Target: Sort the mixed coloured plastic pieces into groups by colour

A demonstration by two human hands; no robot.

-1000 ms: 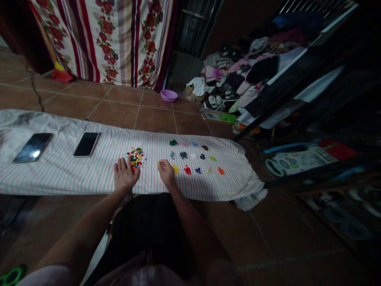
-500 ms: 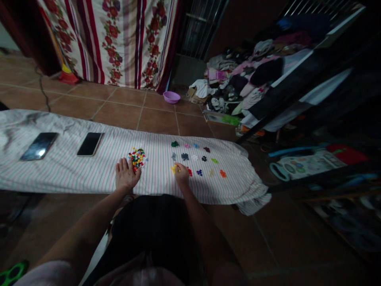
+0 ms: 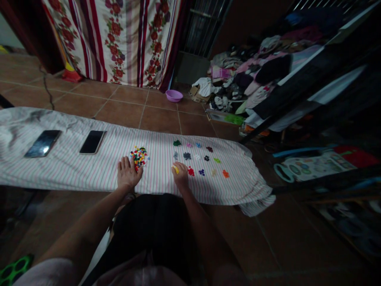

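Note:
My left hand [image 3: 128, 173] lies flat with fingers spread on the striped cloth, at the near left side of a mixed pile of small coloured pieces [image 3: 139, 155]. My right hand [image 3: 180, 174] is curled round the small yellow pieces [image 3: 175, 169], which show between its thumb and fingers. Sorted by colour, little groups sit beyond and to the right of it: red pieces [image 3: 191, 171], purple pieces [image 3: 201, 172], orange pieces [image 3: 225, 173], dark grey pieces [image 3: 187, 156], green pieces [image 3: 177, 143] and several others. Exact shapes are too small to make out.
Two phones, one reflective [image 3: 43, 143] and one dark [image 3: 93, 142], lie at the left on the striped cloth [image 3: 154, 178]. Beyond it, a purple basin [image 3: 174, 95] stands on the tiled floor, near heaped clothes [image 3: 235, 75]. A green object [image 3: 17, 270] shows at lower left.
My right hand has shifted slightly left and closed further round the yellow pieces. My left hand stays flat beside the mixed pile. The whole view has moved a little.

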